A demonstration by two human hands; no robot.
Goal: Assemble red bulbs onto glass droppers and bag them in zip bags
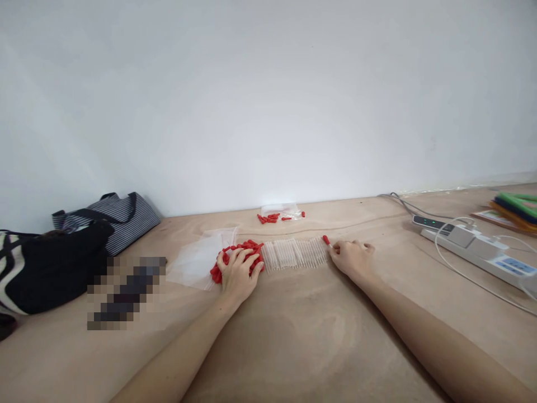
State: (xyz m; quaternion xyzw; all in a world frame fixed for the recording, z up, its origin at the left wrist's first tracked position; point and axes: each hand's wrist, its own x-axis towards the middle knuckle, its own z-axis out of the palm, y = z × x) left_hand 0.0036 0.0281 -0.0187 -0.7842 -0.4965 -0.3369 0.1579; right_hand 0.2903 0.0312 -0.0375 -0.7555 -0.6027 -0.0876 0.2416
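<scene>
Left fingers (239, 259) cover red bulbs (216, 274); right fingers (335, 250) pinch a red-tipped tube (326, 240).

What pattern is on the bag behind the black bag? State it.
The bag has thin dark and light stripes; the head view shows it best.

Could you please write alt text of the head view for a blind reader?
The person's left hand rests on a pile of red pieces on a wooden table; the right hand holds a thin red-tipped stick beside a row of thin pale sticks.
</scene>
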